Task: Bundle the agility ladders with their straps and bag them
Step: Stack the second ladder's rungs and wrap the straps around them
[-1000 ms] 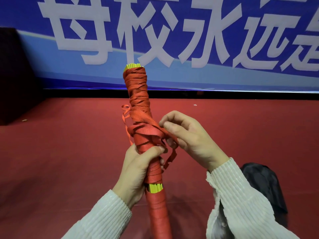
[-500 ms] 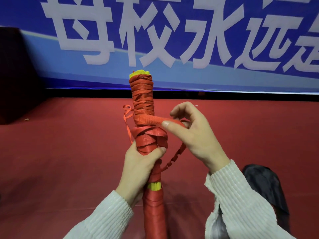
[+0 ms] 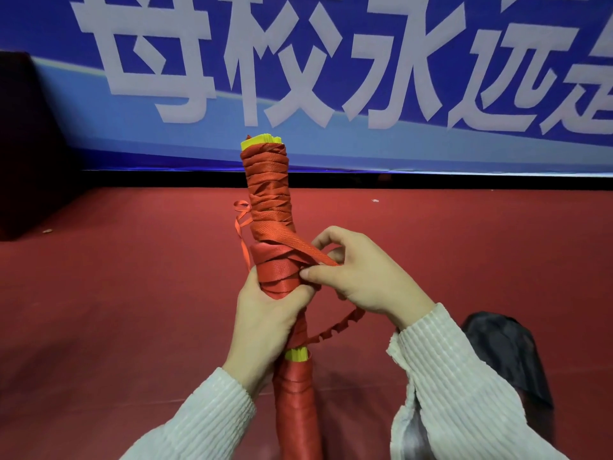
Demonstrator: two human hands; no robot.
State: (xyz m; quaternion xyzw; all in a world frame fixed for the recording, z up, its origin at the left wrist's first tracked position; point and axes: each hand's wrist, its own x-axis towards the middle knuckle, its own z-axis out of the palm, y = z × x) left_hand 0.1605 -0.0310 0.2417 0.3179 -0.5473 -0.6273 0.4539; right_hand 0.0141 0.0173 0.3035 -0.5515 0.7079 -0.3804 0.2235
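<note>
A blue banner [image 3: 331,61] with large white characters is seen across the back, above a red floor [image 3: 116,310]. A ladder bundle [image 3: 270,207], yellow rungs wrapped in orange strap, is held near upright at frame centre, tilted slightly, its lower end running out of the bottom edge. A dark bag [image 3: 507,356] is seen on the floor at lower right, beside the right sleeve and apart from the bundle. The bundle's middle is gripped by the left hand [image 3: 265,323], fingers curled round it. A strap [image 3: 311,255] end, led off the bundle to the right, is pinched by the right hand [image 3: 368,280] between thumb and fingers. A crinkled strap length [image 3: 335,330] hangs under the right hand.
</note>
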